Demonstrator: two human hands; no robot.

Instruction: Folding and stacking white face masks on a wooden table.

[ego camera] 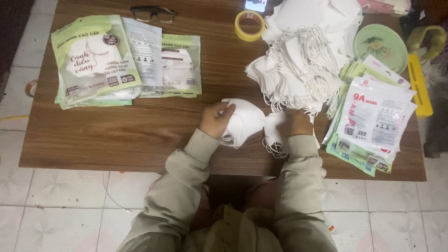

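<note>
My left hand (215, 119) grips a small stack of white face masks (243, 120) just above the near part of the wooden table (116, 135). My right hand (297, 122) rests on another white mask (274, 133) lying on the table, fingers curled over it. A large heap of loose white masks (305, 51) with tangled ear loops lies just beyond my right hand.
Green and white mask pouches (95, 60) lie stacked at the left. More pouches (373, 121) sit at the right edge. Black glasses (153, 13), a yellow tape roll (249, 24), a phone (255, 4) and a green plate (380, 46) are at the back.
</note>
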